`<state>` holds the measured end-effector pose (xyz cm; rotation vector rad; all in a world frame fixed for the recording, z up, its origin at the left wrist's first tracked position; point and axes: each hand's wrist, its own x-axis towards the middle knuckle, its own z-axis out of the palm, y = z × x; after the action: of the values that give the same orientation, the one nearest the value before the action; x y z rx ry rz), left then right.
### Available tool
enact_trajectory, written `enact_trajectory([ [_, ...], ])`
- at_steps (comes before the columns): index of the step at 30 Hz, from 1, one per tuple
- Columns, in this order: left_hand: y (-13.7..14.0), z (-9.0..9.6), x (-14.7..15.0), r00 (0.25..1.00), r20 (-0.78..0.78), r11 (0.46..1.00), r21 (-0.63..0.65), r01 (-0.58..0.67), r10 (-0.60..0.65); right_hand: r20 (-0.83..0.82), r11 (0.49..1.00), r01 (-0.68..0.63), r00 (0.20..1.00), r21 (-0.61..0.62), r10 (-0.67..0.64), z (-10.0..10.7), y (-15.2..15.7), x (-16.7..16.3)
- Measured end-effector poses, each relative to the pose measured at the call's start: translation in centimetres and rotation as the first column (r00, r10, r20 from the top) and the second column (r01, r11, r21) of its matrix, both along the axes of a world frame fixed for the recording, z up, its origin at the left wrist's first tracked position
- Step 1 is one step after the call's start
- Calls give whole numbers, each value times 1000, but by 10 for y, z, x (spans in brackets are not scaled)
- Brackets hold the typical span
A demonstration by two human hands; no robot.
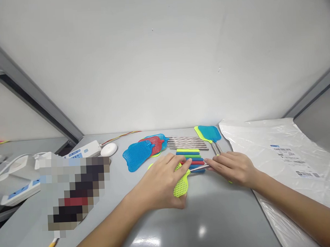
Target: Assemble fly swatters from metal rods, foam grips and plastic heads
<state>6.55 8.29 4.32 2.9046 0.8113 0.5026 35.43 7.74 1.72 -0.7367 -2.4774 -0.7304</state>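
One yellow swatter (180,188) is nr the tubes (192,156): yr L hand (162,183) pinches its head; yr R hand (235,167), fingers together, is at its rod (199,168), can't tell if gripping. Bag (264,144) to yr R, blue swatters (136,156) beyond yr L.

Swatter heads (137,156), left of centre: perforated plastic, matt. Rods (186,142), centre: smooth shiny metal. Counter (220,212), lower centre: smooth, glossy. Bag (253,145), right: creased glossy plastic, paper-looking label (295,161). Wall (162,58), top: matt.
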Motion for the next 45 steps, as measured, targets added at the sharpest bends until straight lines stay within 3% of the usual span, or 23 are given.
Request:
enact_trajectory([
  [6, 4, 7, -2, 999, 39, 997, 66, -38, 36, -137, 993, 25, 990, -112, -41, -9, 4, -4],
  [10, 11, 9, -13, 944, 307, 970, 168, -174, 116, -245, 990, 76, 964, -116, -103, -13, 7, -4],
  [13, 16, 6, -17, 762, 612, 967, -20, -252, 212, -312, 983, 108, 938, -148, -150, -12, 7, -2],
  [15, 17, 4, -14, 566, 767, 953, -251, -170, 303, -367, 975, 120, 912, -187, -182, -10, 7, -2],
  [17, 17, 2, -7, 361, 826, 878, -477, 36, 434, -414, 963, 127, 884, -236, -218, -9, 6, -3],
  [19, 13, -3, 2, 246, 789, 741, -614, 271, 563, -447, 953, 128, 860, -276, -245, -9, 6, -4],
  [20, 10, -5, 7, 239, 761, 675, -646, 355, 603, -458, 951, 129, 852, -283, -252, -9, 5, -5],
  [22, 3, -13, 15, 307, 717, 592, -693, 412, 625, -460, 951, 132, 851, -281, -254, -10, 4, -7],
  [24, -4, -19, 21, 382, 669, 562, -743, 363, 638, -432, 956, 120, 872, -269, -231, -9, 2, -9],
  [27, -12, -21, 25, 401, 611, 530, -792, 303, 683, -367, 962, 65, 916, -264, -163, -8, -5, -13],
  [32, -10, -8, 24, 311, 650, 552, -757, 350, 694, -290, 941, 17, 949, -339, -122, -6, -12, -22],
  [38, -2, -2, 19, 244, 695, 601, -712, 363, 676, -253, 916, 103, 944, -388, -213, -7, -8, -18],
  [41, 1, -3, 17, 185, 693, 596, -703, 387, 697, -235, 901, 117, 944, -419, -232, -5, -8, -15],
  [45, 5, -1, 15, 166, 670, 564, -713, 417, 724, -216, 903, 56, 963, -425, -161, -2, -11, -15],
])
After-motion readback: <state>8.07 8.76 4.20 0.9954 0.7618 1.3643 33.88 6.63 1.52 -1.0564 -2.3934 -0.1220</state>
